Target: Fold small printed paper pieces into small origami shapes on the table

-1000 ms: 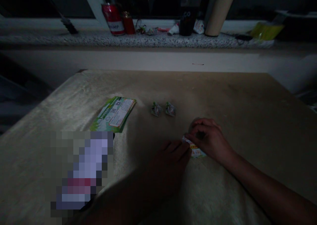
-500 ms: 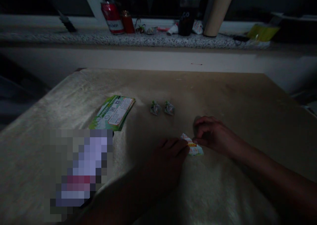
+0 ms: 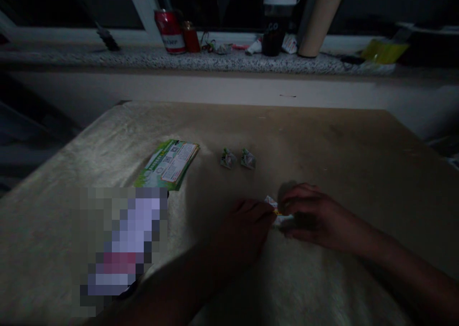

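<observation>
A small folded piece of printed paper [image 3: 271, 202], white with red and yellow print, lies on the table between my hands. My left hand [image 3: 247, 225] is on its left part, fingers together and gripping it against the tabletop. Over the paper's right part reaches my right hand [image 3: 304, 211], its thumb and fingers apart around that edge. Part of the paper is hidden beneath the fingers. Farther back sit two small folded paper pieces [image 3: 227, 159] [image 3: 248, 159], side by side. To the left is a stack of green printed leaflets [image 3: 168, 162].
A pixelated, pale violet phone-like object [image 3: 132, 235] lies at the left on the table [image 3: 322, 139]. On the granite windowsill [image 3: 229, 64] behind stand a red can [image 3: 170, 32], a red lighter-like item [image 3: 191, 38], a dark cup [image 3: 274, 34] and a tan tube [image 3: 319, 22].
My right hand has come lower over the paper, and its fingers have spread from a loose curl. My left hand keeps its hold. The whole view has shifted slightly.
</observation>
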`<state>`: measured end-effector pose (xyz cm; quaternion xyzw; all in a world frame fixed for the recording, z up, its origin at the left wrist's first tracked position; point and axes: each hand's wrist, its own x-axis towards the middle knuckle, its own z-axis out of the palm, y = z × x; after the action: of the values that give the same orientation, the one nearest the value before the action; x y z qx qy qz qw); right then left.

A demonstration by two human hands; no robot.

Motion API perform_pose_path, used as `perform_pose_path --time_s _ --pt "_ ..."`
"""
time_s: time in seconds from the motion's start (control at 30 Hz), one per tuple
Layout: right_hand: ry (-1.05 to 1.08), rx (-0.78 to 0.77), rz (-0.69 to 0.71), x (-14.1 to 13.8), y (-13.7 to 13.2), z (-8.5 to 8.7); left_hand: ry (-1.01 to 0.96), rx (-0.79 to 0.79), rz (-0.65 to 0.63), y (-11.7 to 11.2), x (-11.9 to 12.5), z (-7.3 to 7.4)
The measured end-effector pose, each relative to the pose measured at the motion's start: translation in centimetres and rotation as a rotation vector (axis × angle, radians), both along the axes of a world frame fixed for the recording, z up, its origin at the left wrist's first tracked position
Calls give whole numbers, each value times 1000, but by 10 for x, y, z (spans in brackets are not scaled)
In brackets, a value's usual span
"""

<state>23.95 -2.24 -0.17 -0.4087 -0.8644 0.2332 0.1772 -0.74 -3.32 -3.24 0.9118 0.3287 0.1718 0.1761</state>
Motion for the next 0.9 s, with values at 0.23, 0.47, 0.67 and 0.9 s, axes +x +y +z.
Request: perform_pose_path --time_s 0.23,0.47,0.67,0.9 --pt "44 48 71 4 2 -12 -84 -24 5 2 -4 -2" --pt "59 78 42 6 1 -18 -78 4 34 3 4 2" --pt "32 89 -35 6 -2 -23 -98 -17 169 4 9 0" --pt "-4 79 -155 4 -5 -26 -82 -134 337 4 17 6"
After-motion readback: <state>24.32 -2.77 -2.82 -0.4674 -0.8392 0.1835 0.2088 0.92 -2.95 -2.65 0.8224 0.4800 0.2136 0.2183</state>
